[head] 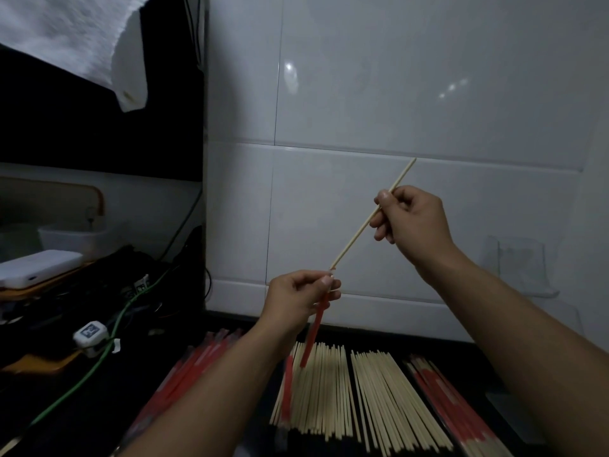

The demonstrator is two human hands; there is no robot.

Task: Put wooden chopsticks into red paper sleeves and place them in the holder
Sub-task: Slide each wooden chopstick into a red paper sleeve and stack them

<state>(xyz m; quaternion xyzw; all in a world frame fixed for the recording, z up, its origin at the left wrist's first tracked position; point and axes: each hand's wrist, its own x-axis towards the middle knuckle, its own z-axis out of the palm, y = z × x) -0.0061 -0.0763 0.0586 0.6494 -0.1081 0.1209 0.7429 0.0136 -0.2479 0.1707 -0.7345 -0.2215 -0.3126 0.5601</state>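
Observation:
My right hand point(413, 219) pinches a wooden chopstick point(357, 230) held slanted in the air, its lower tip just above my left hand point(298, 296). That hand grips a red paper sleeve point(313, 334) by its upper end, and the sleeve hangs down over the counter. Below lie two spread piles of bare wooden chopsticks point(362, 390). A loose red sleeve point(287, 390) rests on the left pile. Red sleeves point(194, 364) lie in a bundle to the left, with more red sleeves point(451, 407) on the right. No holder is visible.
White wall tiles point(395, 94) stand close behind my hands. On the left are a green cable point(99, 361), a white plug adapter point(90, 334), a white flat device point(36, 267), and a white cloth point(75, 44) hanging above.

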